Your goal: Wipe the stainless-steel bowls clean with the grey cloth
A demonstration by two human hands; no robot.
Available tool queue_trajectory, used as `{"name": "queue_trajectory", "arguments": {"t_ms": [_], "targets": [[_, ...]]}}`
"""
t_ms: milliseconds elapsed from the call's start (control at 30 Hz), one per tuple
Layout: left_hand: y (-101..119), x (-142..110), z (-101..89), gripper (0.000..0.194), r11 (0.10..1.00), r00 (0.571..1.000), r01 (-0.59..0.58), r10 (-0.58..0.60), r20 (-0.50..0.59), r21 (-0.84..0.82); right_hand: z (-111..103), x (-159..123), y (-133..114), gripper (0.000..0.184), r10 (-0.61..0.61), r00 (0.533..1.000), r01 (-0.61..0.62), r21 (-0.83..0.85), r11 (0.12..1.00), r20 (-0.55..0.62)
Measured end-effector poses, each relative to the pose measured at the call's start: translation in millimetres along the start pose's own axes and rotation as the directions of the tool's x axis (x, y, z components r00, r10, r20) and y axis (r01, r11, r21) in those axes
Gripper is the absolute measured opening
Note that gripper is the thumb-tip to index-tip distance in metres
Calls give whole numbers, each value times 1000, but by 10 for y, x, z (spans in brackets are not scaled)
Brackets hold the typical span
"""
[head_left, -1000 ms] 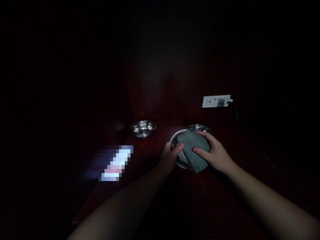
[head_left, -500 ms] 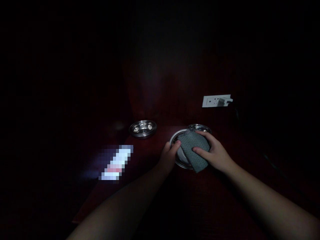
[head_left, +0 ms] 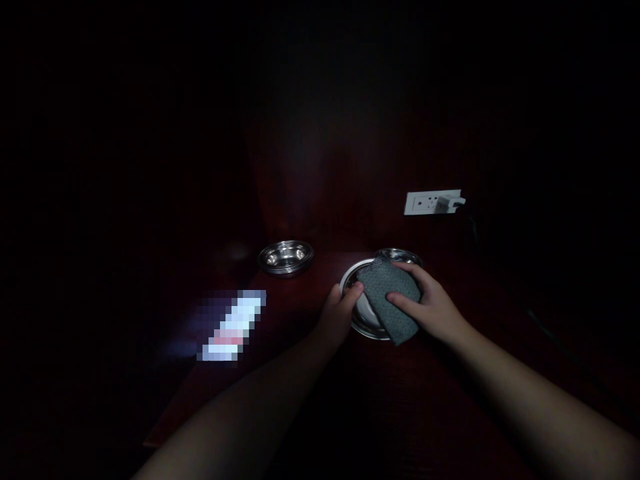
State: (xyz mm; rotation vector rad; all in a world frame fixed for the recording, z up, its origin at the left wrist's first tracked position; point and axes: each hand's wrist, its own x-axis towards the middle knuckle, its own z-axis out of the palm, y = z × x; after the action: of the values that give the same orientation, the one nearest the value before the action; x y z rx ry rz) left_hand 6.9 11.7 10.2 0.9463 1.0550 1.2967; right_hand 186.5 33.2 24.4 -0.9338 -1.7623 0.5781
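ur L hand [head_left: 339,313] pinched shut on dish [head_left: 366,316] rim | R hand [head_left: 434,308] fingers half-curled, gripping cloth [head_left: 390,290] | imo press flat, rim steady

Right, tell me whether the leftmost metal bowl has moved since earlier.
No, the leftmost metal bowl sits where it did, left of and below the wall socket.

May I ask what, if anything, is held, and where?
The left hand holds a round silvery metal dish by its left rim; the right hand, a grey-green cloth by its right side.
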Motion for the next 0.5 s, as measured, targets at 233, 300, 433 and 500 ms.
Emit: {"name": "queue_trajectory", "arguments": {"t_ms": [233, 300, 433, 500], "targets": [[6, -5, 9, 45, 1000, 1000, -4, 4, -7, -2, -6, 6, 24, 54, 6, 1000, -6, 0, 1000, 1], [4, -3, 8, 45, 1000, 1000, -1, 1, -11, -7, -6, 6, 29, 54, 11, 1000, -11, -5, 1000, 0], [-19, 17, -2, 47, 1000, 1000, -5, 5, 1, -8, -4, 4, 31, 53, 8, 1000, -8, -10, 1000, -1], [-30, 26, -6, 47, 1000, 1000, -5, 5, 5, -16, -5, 6, 29, 53, 21, 1000, -21, -1, 1000, -1]]}}
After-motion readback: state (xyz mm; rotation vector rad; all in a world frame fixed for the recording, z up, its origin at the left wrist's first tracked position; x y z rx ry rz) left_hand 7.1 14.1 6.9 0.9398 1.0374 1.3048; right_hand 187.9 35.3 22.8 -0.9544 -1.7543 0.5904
